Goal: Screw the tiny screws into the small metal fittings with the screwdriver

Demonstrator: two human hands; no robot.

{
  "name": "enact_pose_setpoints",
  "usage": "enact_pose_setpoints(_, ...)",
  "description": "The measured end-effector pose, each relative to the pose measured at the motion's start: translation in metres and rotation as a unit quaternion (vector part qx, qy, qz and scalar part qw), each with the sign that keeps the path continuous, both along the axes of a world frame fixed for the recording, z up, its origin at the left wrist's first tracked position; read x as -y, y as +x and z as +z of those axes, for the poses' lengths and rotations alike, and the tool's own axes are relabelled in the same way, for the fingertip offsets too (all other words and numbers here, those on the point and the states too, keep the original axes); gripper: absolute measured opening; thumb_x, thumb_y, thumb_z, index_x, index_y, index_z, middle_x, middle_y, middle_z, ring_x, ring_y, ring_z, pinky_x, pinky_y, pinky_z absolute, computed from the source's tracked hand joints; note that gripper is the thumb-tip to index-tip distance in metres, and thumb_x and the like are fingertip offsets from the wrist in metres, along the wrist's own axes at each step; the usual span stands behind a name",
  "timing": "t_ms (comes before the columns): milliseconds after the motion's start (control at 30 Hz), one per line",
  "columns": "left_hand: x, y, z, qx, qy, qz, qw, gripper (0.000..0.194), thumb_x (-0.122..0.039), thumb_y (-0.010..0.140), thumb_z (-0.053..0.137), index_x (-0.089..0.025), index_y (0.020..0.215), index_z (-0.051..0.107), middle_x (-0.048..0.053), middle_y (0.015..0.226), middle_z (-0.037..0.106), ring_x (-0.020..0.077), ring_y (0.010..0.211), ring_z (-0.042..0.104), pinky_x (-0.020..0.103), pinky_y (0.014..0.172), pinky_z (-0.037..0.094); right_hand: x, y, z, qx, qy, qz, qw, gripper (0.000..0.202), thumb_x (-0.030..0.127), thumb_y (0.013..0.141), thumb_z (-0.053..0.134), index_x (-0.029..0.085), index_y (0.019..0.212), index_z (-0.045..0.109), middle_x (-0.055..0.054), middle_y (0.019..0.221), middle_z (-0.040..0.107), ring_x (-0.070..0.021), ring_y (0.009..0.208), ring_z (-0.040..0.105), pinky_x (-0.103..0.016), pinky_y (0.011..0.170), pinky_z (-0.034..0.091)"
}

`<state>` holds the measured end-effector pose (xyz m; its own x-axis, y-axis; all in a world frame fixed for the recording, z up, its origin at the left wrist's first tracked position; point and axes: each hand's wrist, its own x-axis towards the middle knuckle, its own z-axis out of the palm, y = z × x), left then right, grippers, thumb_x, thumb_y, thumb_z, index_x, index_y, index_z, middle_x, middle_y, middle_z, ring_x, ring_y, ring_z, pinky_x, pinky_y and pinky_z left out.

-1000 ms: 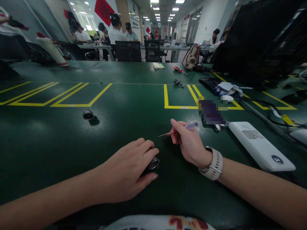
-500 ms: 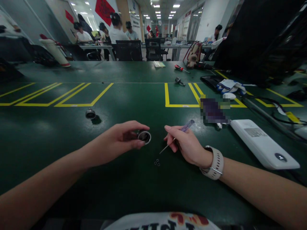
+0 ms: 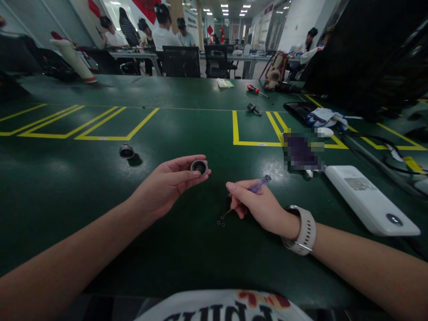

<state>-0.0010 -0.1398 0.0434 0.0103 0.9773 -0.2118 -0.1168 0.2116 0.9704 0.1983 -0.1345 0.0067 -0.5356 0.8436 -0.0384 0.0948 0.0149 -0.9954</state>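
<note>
Between thumb and fingers, my left hand (image 3: 167,183) holds a round metal cup-like part (image 3: 199,167), its hollow side facing me. A thin screwdriver with a clear purple handle (image 3: 259,184) is gripped in my right hand (image 3: 256,200), its shaft pointing down and to the left. The tip is at three small dark rings (image 3: 221,221) lying on the green table; whether it touches one is too small to tell. Another round metal part (image 3: 126,151) rests on the table, up and to the left of my left hand.
A white power bank (image 3: 371,198) and a blurred phone (image 3: 302,151) lie at the right. Farther back are a small metal part (image 3: 254,109), a red screwdriver (image 3: 253,89) and a white-blue cloth (image 3: 326,118). People sit at tables beyond.
My left hand has risen and turned the metal part, with fingers now behind it. The screwdriver tip in my right hand has come down to the small rings. The view has shifted slightly.
</note>
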Motion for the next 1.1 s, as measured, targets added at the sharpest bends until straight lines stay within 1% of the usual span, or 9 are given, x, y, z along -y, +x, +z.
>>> enact_pose_setpoints(67, 0.001, 0.000, 0.000, 0.007, -0.009, 0.006, 1.000, 0.032, -0.006, 0.068, 0.063, -0.015, 0.099, 0.067, 0.006, 0.097, 0.069, 0.0205, 0.094, 0.065, 0.038, 0.090, 0.053, 0.004, -0.001, 0.005, 0.035, 0.033, -0.005, 0.999, 0.044, 0.042, 0.089, 0.043, 0.018, 0.054, 0.053, 0.004, 0.042, 0.045, -0.0084, 0.040, 0.044, -0.022, 0.044, 0.033)
enact_pose_setpoints(133, 0.002, 0.002, 0.000, 0.004, -0.012, 0.017, 1.000, 0.032, -0.007, 0.065, 0.066, -0.015, 0.097, 0.068, 0.005, 0.097, 0.070, 0.0201, 0.093, 0.065, 0.037, 0.090, 0.052, 0.009, -0.001, 0.009, 0.065, 0.111, 0.004, 0.992, 0.045, 0.039, 0.090, 0.042, 0.018, 0.052, 0.050, 0.004, 0.043, 0.044, -0.0090, 0.043, 0.044, -0.023, 0.047, 0.033)
enact_pose_setpoints(233, 0.004, 0.004, 0.000, -0.007, 0.001, 0.030, 1.000, 0.034, -0.011, 0.061, 0.071, -0.015, 0.095, 0.068, 0.005, 0.099, 0.070, 0.0205, 0.094, 0.064, 0.036, 0.091, 0.050, 0.016, -0.002, 0.009, 0.080, 0.267, 0.032, 0.960, 0.043, 0.031, 0.092, 0.041, 0.018, 0.052, 0.047, 0.002, 0.048, 0.045, -0.0101, 0.050, 0.045, -0.026, 0.057, 0.036)
enact_pose_setpoints(333, 0.007, 0.006, 0.000, -0.017, 0.015, 0.035, 0.999, 0.037, -0.012, 0.058, 0.073, -0.015, 0.095, 0.069, 0.006, 0.098, 0.070, 0.0209, 0.094, 0.064, 0.036, 0.092, 0.048, 0.017, -0.002, 0.003, 0.070, 0.349, 0.038, 0.934, 0.038, 0.025, 0.092, 0.041, 0.017, 0.055, 0.045, 0.002, 0.051, 0.045, -0.0099, 0.052, 0.043, -0.028, 0.061, 0.036)
enact_pose_setpoints(433, 0.008, 0.007, -0.001, -0.029, 0.019, 0.041, 0.999, 0.037, -0.013, 0.058, 0.074, -0.015, 0.095, 0.069, 0.006, 0.097, 0.070, 0.0205, 0.093, 0.064, 0.035, 0.091, 0.047, 0.016, -0.002, -0.001, 0.061, 0.379, 0.023, 0.923, 0.035, 0.024, 0.092, 0.042, 0.017, 0.058, 0.046, 0.002, 0.054, 0.046, -0.0103, 0.053, 0.044, -0.028, 0.061, 0.036)
enact_pose_setpoints(533, 0.008, 0.006, -0.004, -0.036, 0.024, 0.037, 0.998, 0.037, -0.014, 0.058, 0.073, -0.015, 0.095, 0.069, 0.006, 0.097, 0.071, 0.0198, 0.093, 0.063, 0.033, 0.090, 0.047, 0.016, 0.000, 0.001, 0.044, 0.410, 0.007, 0.911, 0.030, 0.021, 0.092, 0.040, 0.017, 0.064, 0.050, -0.001, 0.059, 0.050, -0.0122, 0.059, 0.048, -0.029, 0.062, 0.037)
enact_pose_setpoints(767, 0.011, 0.007, -0.013, -0.046, 0.047, 0.001, 0.998, 0.035, -0.011, 0.063, 0.070, -0.018, 0.097, 0.068, 0.004, 0.100, 0.071, 0.0181, 0.093, 0.064, 0.030, 0.086, 0.048, 0.022, 0.001, 0.005, 0.031, 0.451, -0.019, 0.892, 0.004, 0.014, 0.084, 0.051, 0.016, 0.081, 0.052, -0.003, 0.073, 0.059, -0.0129, 0.068, 0.053, -0.027, 0.066, 0.043)
enact_pose_setpoints(933, 0.015, 0.011, -0.015, -0.054, 0.054, -0.005, 0.997, 0.034, -0.010, 0.063, 0.068, -0.020, 0.096, 0.069, 0.004, 0.099, 0.071, 0.0192, 0.094, 0.064, 0.031, 0.084, 0.049, 0.020, -0.002, 0.002, 0.047, 0.461, -0.009, 0.886, 0.003, 0.013, 0.084, 0.052, 0.016, 0.083, 0.051, -0.004, 0.077, 0.060, -0.0136, 0.073, 0.054, -0.028, 0.071, 0.045)
enact_pose_setpoints(1100, 0.017, 0.013, -0.015, -0.053, 0.063, -0.007, 0.997, 0.033, -0.011, 0.063, 0.069, -0.020, 0.095, 0.069, 0.004, 0.101, 0.070, 0.0194, 0.094, 0.064, 0.032, 0.084, 0.049, 0.018, -0.004, 0.004, 0.075, 0.469, 0.007, 0.880, 0.004, 0.012, 0.085, 0.050, 0.015, 0.084, 0.052, -0.006, 0.078, 0.061, -0.0156, 0.074, 0.055, -0.031, 0.070, 0.045)
